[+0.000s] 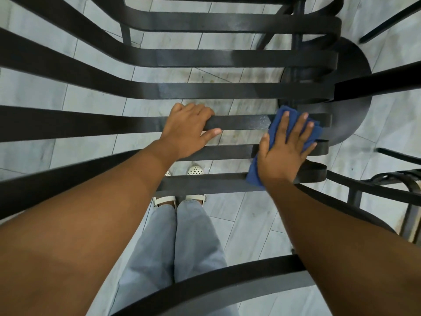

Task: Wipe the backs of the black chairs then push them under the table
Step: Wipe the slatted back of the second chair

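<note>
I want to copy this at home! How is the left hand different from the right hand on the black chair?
The left hand is bare and curls its fingers over a slat of the black chair, while the right hand lies flat with fingers spread. The right hand presses a blue cloth against the slats near their curved ends; the left hand holds no cloth and sits nearer the middle. Both touch the same chair back.
</note>
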`<action>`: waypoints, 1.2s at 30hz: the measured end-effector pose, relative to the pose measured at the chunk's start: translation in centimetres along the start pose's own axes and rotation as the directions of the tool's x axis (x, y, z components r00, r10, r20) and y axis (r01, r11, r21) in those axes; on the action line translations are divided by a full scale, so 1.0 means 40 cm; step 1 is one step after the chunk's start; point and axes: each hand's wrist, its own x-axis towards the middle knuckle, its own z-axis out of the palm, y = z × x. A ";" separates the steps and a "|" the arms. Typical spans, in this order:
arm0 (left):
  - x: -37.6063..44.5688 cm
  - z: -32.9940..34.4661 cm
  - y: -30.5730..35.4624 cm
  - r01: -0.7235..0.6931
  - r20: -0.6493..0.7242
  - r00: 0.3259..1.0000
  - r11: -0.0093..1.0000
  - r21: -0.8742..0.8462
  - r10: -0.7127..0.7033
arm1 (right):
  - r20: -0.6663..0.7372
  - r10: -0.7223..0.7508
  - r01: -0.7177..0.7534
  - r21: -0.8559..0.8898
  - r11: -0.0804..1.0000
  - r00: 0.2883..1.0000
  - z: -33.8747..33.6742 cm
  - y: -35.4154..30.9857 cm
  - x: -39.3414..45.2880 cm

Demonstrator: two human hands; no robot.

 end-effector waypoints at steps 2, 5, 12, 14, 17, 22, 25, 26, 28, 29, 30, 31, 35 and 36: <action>-0.015 -0.007 0.010 0.072 -0.034 0.996 0.990 -0.122 -0.077 | -0.007 -0.007 0.007 0.025 1.000 1.000 0.010 -0.063 -0.025; -0.076 -0.017 0.053 0.154 -0.143 0.970 0.952 -0.264 -0.197 | 0.015 -0.231 0.230 0.042 0.972 0.973 0.028 -0.155 -0.087; -0.113 0.007 0.182 0.106 -0.118 0.978 0.894 -0.436 -0.173 | 0.073 -0.432 0.389 0.322 0.863 0.899 -0.028 -0.169 -0.090; -0.084 0.028 0.218 0.173 -0.071 0.975 0.914 -0.366 -0.213 | 0.007 -0.217 0.195 0.415 0.889 0.976 -0.054 -0.131 -0.058; -0.066 0.082 0.240 0.277 -0.036 0.960 0.959 -0.063 -0.279 | -0.008 -0.037 0.038 0.348 0.937 0.999 -0.064 -0.081 -0.024; -0.068 0.127 0.209 0.239 -0.097 0.969 0.962 0.135 -0.227 | 0.056 -0.085 0.070 0.222 0.972 0.995 -0.058 -0.068 0.003; -0.094 0.111 0.172 0.276 -0.109 0.958 0.953 0.122 -0.264 | 0.113 -0.075 0.053 0.192 0.980 0.991 -0.062 -0.075 0.012; -0.109 0.103 0.149 0.300 -0.117 0.951 0.944 0.138 -0.285 | 0.135 -0.074 0.050 0.171 0.984 0.988 -0.064 -0.078 0.012; -0.145 0.080 0.094 0.357 -0.125 0.933 0.914 0.191 -0.338 | 0.162 -0.069 0.046 0.145 0.988 0.984 -0.068 -0.082 0.014; -0.162 0.068 0.067 0.405 -0.119 0.914 0.890 0.210 -0.387 | 0.164 -0.069 0.044 0.148 0.988 0.984 -0.068 -0.085 0.015; -0.175 0.058 0.050 0.463 -0.115 0.886 0.861 0.210 -0.449 | 0.165 -0.070 0.044 0.160 0.986 0.984 -0.069 -0.089 0.016; -0.181 0.051 0.044 0.524 -0.117 0.852 0.831 0.187 -0.511 | 0.166 -0.071 0.041 0.175 0.984 0.983 -0.069 -0.092 0.016; -0.144 0.066 0.107 0.684 -0.142 0.726 0.727 0.050 -0.673 | 0.183 -0.062 0.021 0.218 0.976 0.981 -0.068 -0.100 0.016; -0.132 0.073 0.125 0.671 -0.136 0.738 0.739 0.054 -0.661 | 0.182 -0.066 0.022 0.230 0.973 0.981 -0.068 -0.099 0.017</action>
